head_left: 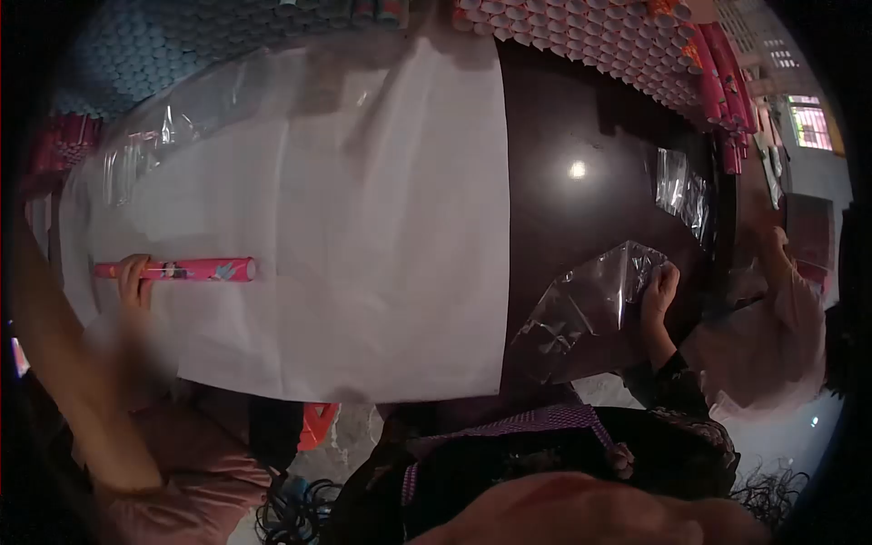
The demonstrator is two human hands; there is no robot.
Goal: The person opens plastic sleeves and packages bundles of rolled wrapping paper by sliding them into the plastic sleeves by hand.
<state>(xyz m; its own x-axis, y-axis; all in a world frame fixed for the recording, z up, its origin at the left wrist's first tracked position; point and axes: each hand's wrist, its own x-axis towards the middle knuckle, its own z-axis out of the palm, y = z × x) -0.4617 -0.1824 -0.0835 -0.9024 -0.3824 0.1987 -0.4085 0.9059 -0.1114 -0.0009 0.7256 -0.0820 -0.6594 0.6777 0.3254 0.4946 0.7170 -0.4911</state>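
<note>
My right hand (661,286) rests over the dark tabletop with its fingers closed on the edge of a clear plastic sheet (590,286). The sheet is crumpled and shiny, spreading left from the hand toward the white cloth. My left hand is not in view; the dark sleeve on that side goes down below the table's near edge.
A white cloth (391,227) covers much of the dark table (581,118). At left, a co-worker's hand (136,277) holds a pink printed tube (200,270). Stacked tubes (581,36) line the back. More clear film (681,191) lies at right, near another person's arm (781,263).
</note>
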